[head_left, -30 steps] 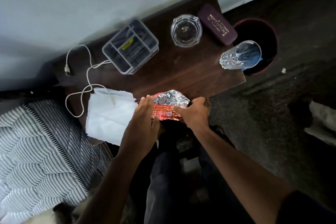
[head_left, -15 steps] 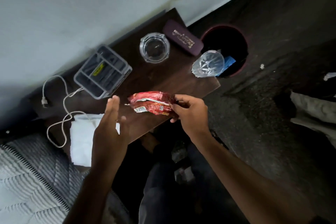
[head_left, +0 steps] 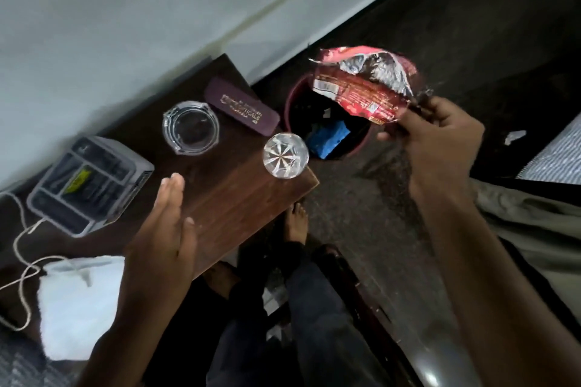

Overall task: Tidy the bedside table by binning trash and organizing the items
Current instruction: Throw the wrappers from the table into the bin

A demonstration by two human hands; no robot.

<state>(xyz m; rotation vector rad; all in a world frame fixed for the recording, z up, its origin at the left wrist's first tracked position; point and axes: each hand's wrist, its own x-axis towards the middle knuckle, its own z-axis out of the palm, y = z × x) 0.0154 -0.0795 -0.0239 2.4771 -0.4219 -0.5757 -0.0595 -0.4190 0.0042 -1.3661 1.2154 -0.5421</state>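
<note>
Wooden bench (head_left: 226,198) now carries one piece of trash fewer: the wrapper (head_left: 361,85) has left it and hangs over the bin (head_left: 290,97), pinched in the right hand (head_left: 440,135). Left hand (head_left: 163,236), fingers spread and empty, hovers above the bench; dropping comes next.

Glossy foil wrapper (head_left: 361,88), wood table (head_left: 239,198)

Right hand (head_left: 430,135): arm extended forward, raised, fingers pinched shut on one corner of the wrapper (head_left: 361,88). Left hand (head_left: 160,236): open, flat, fingers straight and together, thumb out, palm facing right, holding nothing. Both forearms bare. Two bare feet visible below.
</note>
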